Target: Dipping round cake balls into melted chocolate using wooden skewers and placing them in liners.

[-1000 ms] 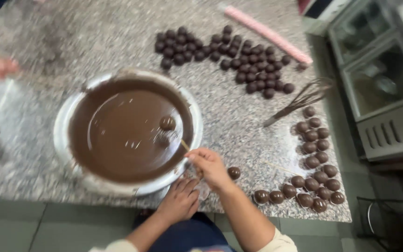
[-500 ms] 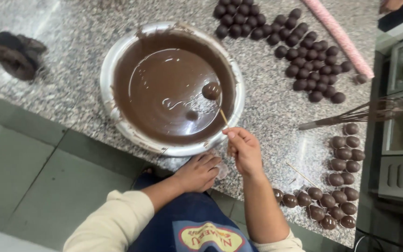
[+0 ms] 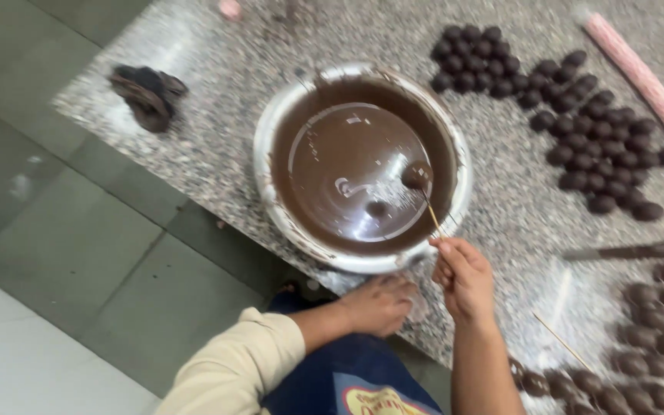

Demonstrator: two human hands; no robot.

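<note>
One thin skewer (image 3: 429,213) is pinched in my right hand (image 3: 464,278); its long axis runs up and slightly left from the fingertips to the chocolate ball (image 3: 416,175) in the bowl (image 3: 270,138). My left hand (image 3: 378,305) lies flat, empty, beside the right.

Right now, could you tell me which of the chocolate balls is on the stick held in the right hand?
The ball in the bowl, at the tip of the thin stick; the others lie loose on the counter.
</note>
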